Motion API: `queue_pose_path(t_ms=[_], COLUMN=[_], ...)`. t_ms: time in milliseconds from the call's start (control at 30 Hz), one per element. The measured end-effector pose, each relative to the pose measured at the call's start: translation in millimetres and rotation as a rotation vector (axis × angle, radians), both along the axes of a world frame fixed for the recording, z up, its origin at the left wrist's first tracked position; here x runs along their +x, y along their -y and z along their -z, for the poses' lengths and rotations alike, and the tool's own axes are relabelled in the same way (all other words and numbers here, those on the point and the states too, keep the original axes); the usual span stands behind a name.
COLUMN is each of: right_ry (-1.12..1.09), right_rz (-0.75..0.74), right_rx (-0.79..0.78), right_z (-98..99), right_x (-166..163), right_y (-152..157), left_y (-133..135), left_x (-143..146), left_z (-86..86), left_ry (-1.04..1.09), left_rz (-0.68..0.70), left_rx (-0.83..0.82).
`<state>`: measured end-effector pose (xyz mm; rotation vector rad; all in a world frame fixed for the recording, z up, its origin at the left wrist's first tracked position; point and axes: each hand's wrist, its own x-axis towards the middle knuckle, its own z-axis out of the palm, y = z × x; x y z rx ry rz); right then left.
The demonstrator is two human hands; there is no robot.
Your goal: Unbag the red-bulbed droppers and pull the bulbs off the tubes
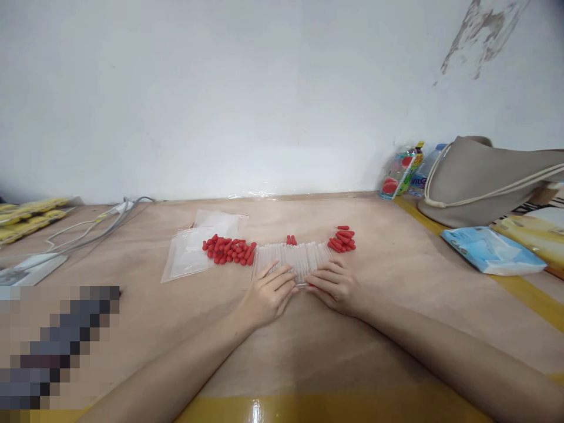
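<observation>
A row of thin clear tubes (293, 255) lies side by side in front of me. My left hand (271, 291) rests over the near left part of the row, its fingers and thumb closed around one end of a clear tube. My right hand (337, 285) is close by on the right, with a red rubber bulb (311, 285) pinched at its fingertips, mostly hidden. Between the hands a short piece of the held tube shows. Two red bulbs (291, 239) stand out at the far ends of the row. A large heap of red bulbs (229, 249) is on the left, a smaller heap (343, 241) on the right.
Clear plastic bags (187, 255) lie under and behind the left heap. Cables (106, 226) and yellow packs (30, 217) are at the far left. On the right are a blue tissue pack (493, 249), a grey bag (484, 179) and bottles (399, 170). A wall backs the table.
</observation>
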<state>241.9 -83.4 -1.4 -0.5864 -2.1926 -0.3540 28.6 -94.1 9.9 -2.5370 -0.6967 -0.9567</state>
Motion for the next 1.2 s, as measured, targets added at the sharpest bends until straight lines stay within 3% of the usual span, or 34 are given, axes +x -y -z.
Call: queue_pose_path(t_ms=[600,867,1000,1200], right_ry=[0.058,0.115,-0.066,-0.399], right_rz=[-0.12,-0.117,0.057,0.209], right_rx=[0.122,0.176,0.113,-0.134], right_z=[0.0,-11.4,-11.6,-19.6], right_x=[9,21,35,44], right_y=[6,9,2,-27], left_y=[6,6,3,-5], left_x=[-8,-14,-24,-15], left_z=[2.5,1.5,2.1,1.7], left_ry=[0.016,0.059,0.176,0.278], left_rz=[0.104,0.104,0.007,-0.162], left_rx=[-0.131,-0.13,-0.168,-0.195])
